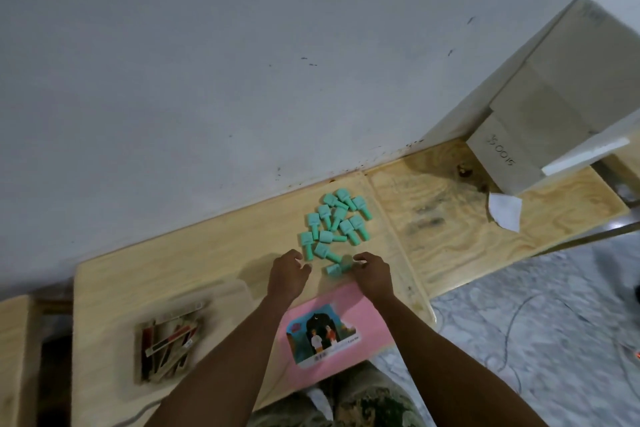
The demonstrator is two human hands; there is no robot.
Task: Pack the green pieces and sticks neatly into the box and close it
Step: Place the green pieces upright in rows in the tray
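Several green pieces [335, 222] lie in a loose heap on the wooden table [194, 270] near the wall. One more green piece [336, 269] lies closest to me; my right hand [372, 272] touches it with curled fingertips. My left hand [289, 272] hovers just left of it, fingers curled, holding nothing I can see. A pink box [367, 308] with a picture label lies flat between my forearms at the table's near edge. A pile of flat sticks [169, 340] in red, dark and wood tones lies to the left, blurred.
A grey wall [207, 80] runs along the table's far side. Stacked cardboard boxes [540, 107] stand at the far right, with a scrap of white paper [505, 210] in front. The patterned floor [519, 322] lies to the right.
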